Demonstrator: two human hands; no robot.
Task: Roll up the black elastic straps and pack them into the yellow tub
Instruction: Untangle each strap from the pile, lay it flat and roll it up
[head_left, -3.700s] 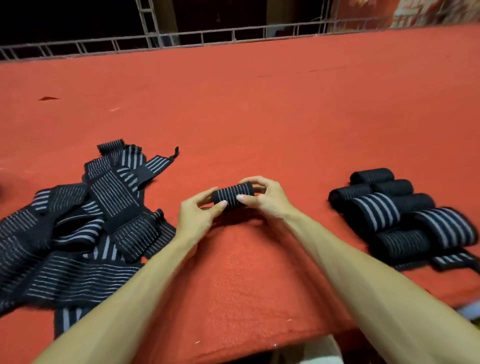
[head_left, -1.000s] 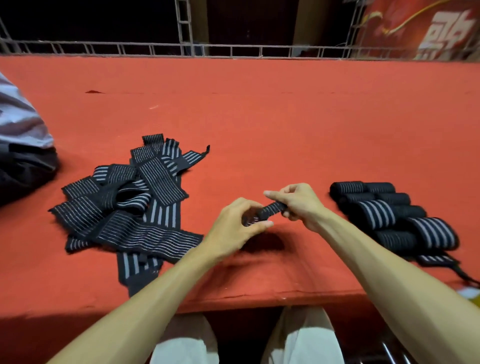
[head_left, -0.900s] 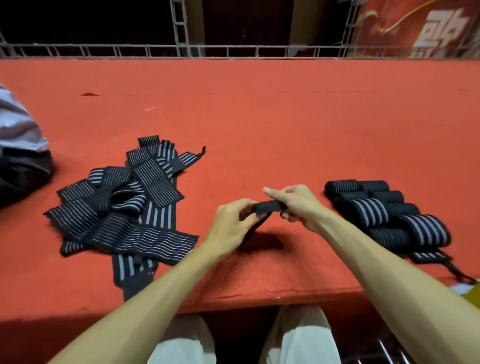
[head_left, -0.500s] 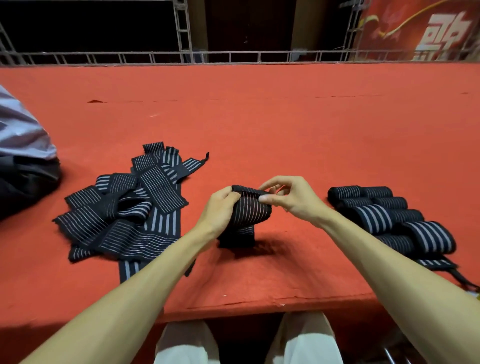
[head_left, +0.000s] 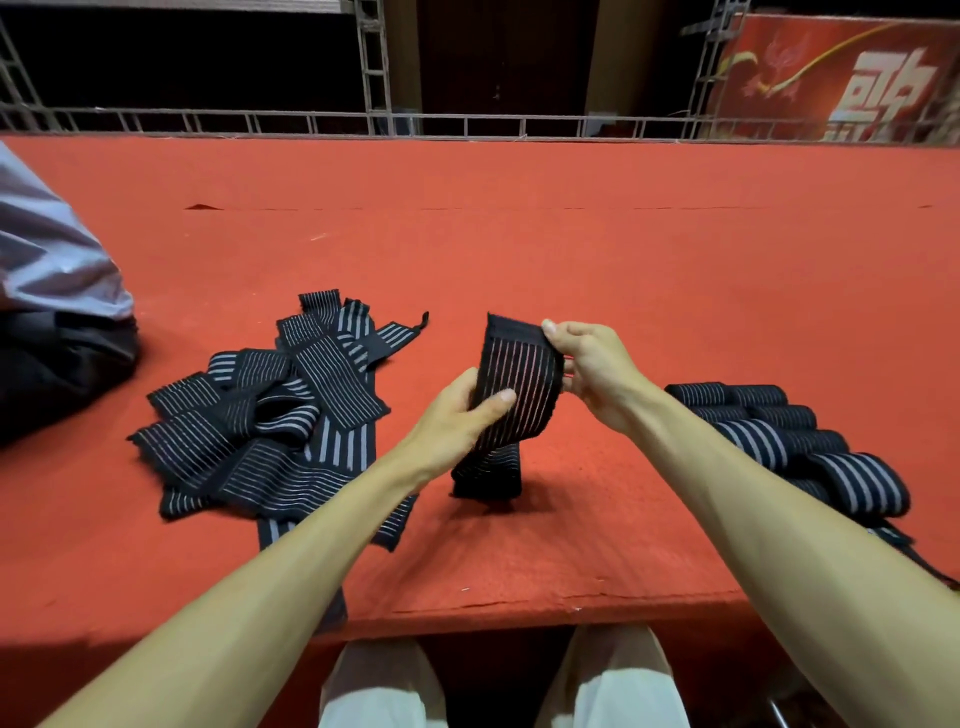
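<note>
Red worktop (head_left: 571, 249): strap (head_left: 511, 395) hangs upright, right hand (head_left: 597, 371) pinching top, left hand (head_left: 457, 415) gripping mid-length.

No longer pinches a tight little roll, as a few seconds ago; now holds a black striped strap (head_left: 519, 384) opened out flat and upright, wider and higher than half a second back. Pinches its top corner in the fingers (head_left: 558, 330) of the right hand (head_left: 597, 369), now raised; grips its middle with the left hand (head_left: 457, 421), thumb across the front. Lets the lower end hang down to the red surface (head_left: 623, 270).
</note>
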